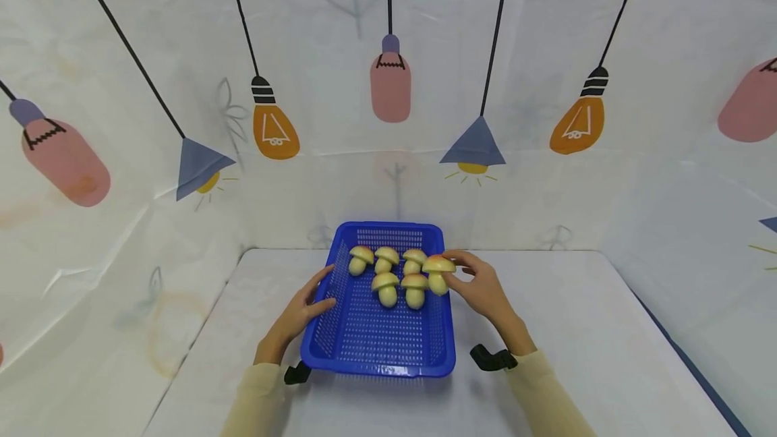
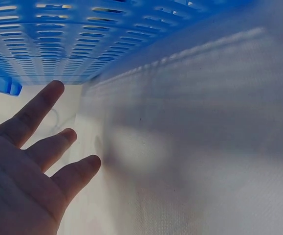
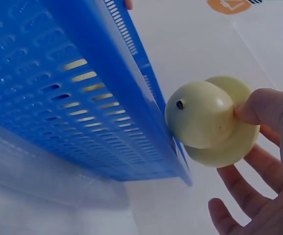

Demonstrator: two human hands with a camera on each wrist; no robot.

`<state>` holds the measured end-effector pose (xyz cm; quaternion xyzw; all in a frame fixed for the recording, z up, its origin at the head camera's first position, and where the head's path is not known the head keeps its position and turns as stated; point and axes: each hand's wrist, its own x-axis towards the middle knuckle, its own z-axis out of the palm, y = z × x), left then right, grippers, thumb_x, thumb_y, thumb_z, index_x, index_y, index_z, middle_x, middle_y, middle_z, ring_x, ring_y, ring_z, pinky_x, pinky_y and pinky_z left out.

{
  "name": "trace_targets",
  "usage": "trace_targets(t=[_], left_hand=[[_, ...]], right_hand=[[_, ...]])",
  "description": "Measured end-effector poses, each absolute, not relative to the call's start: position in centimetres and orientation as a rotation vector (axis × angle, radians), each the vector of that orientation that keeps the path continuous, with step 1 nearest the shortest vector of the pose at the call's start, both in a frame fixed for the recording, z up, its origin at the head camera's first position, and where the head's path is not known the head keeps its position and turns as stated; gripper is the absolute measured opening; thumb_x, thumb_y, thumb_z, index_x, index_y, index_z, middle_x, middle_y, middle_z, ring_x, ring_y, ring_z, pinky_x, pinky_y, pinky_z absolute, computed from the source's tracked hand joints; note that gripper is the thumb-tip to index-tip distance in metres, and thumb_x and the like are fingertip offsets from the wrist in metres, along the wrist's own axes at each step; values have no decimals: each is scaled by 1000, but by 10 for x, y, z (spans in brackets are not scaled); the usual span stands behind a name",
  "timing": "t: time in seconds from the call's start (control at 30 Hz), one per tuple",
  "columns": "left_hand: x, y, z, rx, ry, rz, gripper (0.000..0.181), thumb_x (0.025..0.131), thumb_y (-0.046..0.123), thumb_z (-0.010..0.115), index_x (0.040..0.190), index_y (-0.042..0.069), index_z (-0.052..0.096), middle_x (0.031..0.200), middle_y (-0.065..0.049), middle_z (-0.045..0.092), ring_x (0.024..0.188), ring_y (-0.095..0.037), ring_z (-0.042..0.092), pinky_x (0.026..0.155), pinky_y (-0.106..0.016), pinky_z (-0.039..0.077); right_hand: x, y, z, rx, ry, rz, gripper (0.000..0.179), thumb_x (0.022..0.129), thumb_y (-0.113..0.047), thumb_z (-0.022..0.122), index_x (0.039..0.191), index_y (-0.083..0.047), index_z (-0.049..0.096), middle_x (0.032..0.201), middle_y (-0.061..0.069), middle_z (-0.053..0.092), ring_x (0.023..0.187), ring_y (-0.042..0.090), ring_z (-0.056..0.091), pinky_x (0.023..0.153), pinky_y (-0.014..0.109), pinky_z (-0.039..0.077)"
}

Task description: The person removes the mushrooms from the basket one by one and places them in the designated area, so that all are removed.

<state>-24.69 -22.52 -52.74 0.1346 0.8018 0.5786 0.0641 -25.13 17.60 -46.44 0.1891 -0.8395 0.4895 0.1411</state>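
Observation:
A blue plastic basket (image 1: pixel 388 346) with slotted walls stands in front of me, holding several yellow-capped toy mushrooms (image 1: pixel 386 286) grouped toward its far half. Over its right rim, my right hand (image 1: pixel 483 288) pinches another toy mushroom (image 1: pixel 438 267) between thumb and fingers. The right wrist view shows the rounded stem end of that mushroom (image 3: pixel 200 115), with a small dark spot on it, beside the basket's outer wall. My left hand (image 1: pixel 297 315) rests at the left rim, thumb and forefinger at the edge. Its other fingers (image 2: pixel 75 178) extend, spread, outside the basket wall.
The basket stands on a white-covered table (image 1: pixel 546 329). Behind it hangs a pale cloth backdrop (image 1: pixel 340 187) printed with lamps and bulbs. A dark strap piece (image 1: pixel 493 359) sticks out at the right wrist, with a similar one (image 1: pixel 297 373) at the left.

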Motion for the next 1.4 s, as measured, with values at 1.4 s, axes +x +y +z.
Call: trace_targets(t=[1.4], left_hand=[[-247, -225, -530, 461, 2394, 1775, 72, 100, 26, 62, 164, 28, 28, 168, -21, 26, 144, -51, 38, 102, -55, 50]], right_hand=[[-239, 215, -498, 266, -2404, 1494, 35, 94, -5, 73, 128, 1, 68, 129, 19, 70, 117, 36, 66, 91, 43, 56]])
